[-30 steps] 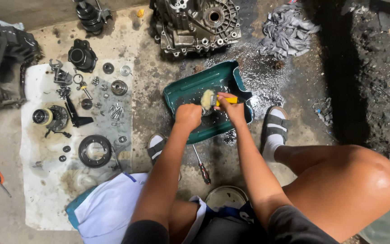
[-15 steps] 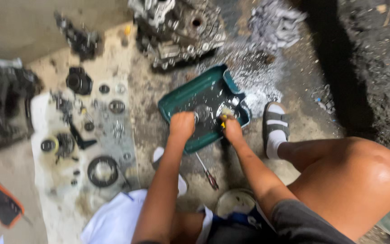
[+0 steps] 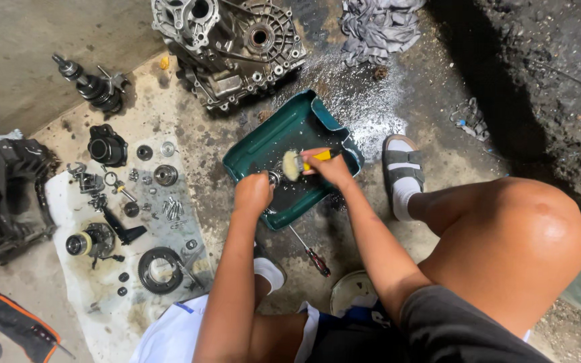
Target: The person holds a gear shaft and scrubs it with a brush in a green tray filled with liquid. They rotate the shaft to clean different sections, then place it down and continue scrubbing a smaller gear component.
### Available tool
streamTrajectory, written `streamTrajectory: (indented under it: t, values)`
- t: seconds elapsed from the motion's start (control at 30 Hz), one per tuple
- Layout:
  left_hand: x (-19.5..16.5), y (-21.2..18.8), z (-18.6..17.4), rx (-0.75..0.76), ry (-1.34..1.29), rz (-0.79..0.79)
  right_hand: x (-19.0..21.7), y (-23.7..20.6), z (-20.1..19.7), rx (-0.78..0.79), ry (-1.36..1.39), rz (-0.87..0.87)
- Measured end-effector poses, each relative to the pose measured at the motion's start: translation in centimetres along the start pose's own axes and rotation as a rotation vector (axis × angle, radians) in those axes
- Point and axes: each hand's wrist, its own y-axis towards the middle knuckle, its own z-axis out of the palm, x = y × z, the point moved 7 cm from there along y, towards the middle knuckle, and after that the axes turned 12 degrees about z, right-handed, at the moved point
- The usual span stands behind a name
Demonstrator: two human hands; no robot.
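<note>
**Brush and Part in Tray**

Lower left: small parts (image 3: 136, 222) on cloth (image 3: 75, 269). Centre: left hand (image 3: 253, 193) fingers closed on small metal part (image 3: 275, 178), probably wet and slippery; grip its rim. Right hand (image 3: 329, 167) fingers clamp brush (image 3: 297, 163) handle, over green tray (image 3: 284, 134).

Over the green tray (image 3: 304, 121) the right hand (image 3: 331, 168) grips a yellow-handled brush (image 3: 298, 163); the left hand (image 3: 253, 193) clutches a small metal part (image 3: 274, 177) — a screwdriver (image 3: 309, 251) lies just beside the tray; gearbox casing (image 3: 230, 40) beyond.
</note>
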Motion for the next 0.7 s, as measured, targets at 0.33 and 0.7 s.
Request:
streamTrajectory:
  t: [0.33,0.7]
  values:
    - [0.8,-0.2,0.1,0.037,-0.003,-0.079,0.0,0.3,-0.1,-0.021,0.011,-0.125]
    - [1.2,-0.2,0.1,0.096,-0.066,-0.369,1.0,-0.3,0.7,0.087,0.062,-0.13]
